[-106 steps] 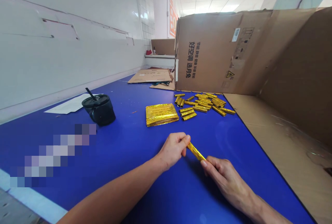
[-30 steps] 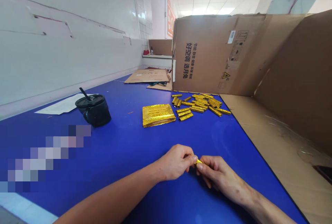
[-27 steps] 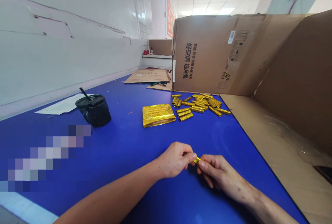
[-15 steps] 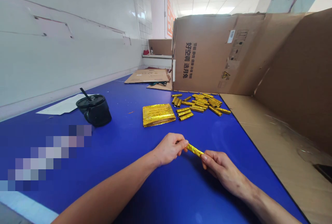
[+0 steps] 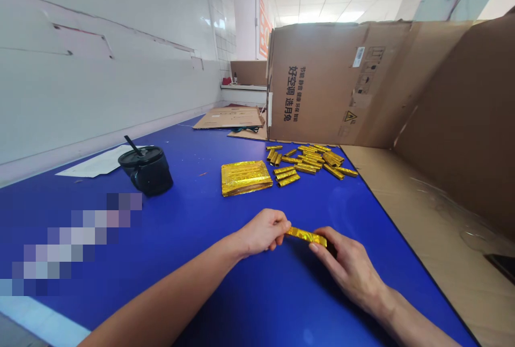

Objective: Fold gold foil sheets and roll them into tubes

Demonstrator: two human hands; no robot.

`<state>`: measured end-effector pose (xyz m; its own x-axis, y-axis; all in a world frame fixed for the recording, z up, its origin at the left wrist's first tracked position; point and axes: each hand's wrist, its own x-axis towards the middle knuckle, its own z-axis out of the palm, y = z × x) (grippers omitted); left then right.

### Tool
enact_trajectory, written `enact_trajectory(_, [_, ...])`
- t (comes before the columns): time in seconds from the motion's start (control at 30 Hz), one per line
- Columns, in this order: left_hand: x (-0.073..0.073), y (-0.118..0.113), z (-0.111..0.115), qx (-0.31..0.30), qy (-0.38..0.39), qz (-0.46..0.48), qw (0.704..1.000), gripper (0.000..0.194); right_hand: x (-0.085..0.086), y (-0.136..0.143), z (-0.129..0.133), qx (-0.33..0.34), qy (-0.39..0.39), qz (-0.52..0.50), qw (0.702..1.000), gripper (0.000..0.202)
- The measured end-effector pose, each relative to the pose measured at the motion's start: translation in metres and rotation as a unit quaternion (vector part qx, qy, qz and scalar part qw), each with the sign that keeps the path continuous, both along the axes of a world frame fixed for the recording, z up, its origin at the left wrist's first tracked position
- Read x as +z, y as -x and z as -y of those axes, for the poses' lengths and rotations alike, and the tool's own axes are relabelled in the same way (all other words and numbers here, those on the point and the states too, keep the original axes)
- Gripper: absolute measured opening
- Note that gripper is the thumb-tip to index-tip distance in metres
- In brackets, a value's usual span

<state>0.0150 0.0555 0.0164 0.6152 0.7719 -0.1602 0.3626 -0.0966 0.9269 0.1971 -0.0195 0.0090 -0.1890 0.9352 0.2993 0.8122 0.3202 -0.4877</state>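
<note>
Over the blue tabletop (image 5: 209, 293), my left hand (image 5: 265, 230) pinches one end of a small gold foil paper roll (image 5: 304, 235). The roll slants slightly down to the right, and its other end lies between the parted thumb and fingers of my right hand (image 5: 348, 264). Whether the right fingertips behind the roll touch it, I cannot tell. Beyond my hands lies a flat stack of gold foil paper sheets (image 5: 246, 178). To its right are several similar gold rolls (image 5: 311, 162), some side by side and others in a loose heap.
A dark lidded cup (image 5: 151, 172) with a stick poking up stands at the left beside a white paper sheet (image 5: 96, 162). A large cardboard box (image 5: 322, 84) walls off the back right. Flat cardboard (image 5: 229, 117) lies at the far end, and brown cardboard (image 5: 426, 229) borders the right edge.
My right hand has loosened its pinch, thumb and fingers parting round the roll's end. The roll now lies nearer level. My left hand keeps its grip almost in place.
</note>
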Motion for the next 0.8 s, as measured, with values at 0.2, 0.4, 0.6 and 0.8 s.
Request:
enact_trajectory(0.2, [0.001,-0.008,0.023,-0.040,-0.209,-0.032,0.977,0.014,0.001,0.007,0.003,0.054,0.078,-0.055,0.994,0.026])
enact_trajectory(0.4, [0.003,-0.008,0.023,-0.005,-0.184,-0.003,0.983,0.017,-0.003,0.008,0.002,0.083,0.131,-0.106,0.982,0.033])
enact_trajectory(0.6, [0.002,-0.002,0.006,0.054,-0.137,0.013,0.989,0.017,-0.002,0.001,-0.004,0.053,0.076,-0.085,0.992,0.035])
enact_trajectory(0.8, [0.002,-0.003,0.003,0.024,0.004,0.052,0.998,0.029,-0.010,-0.003,-0.004,0.022,-0.057,0.094,0.994,0.030])
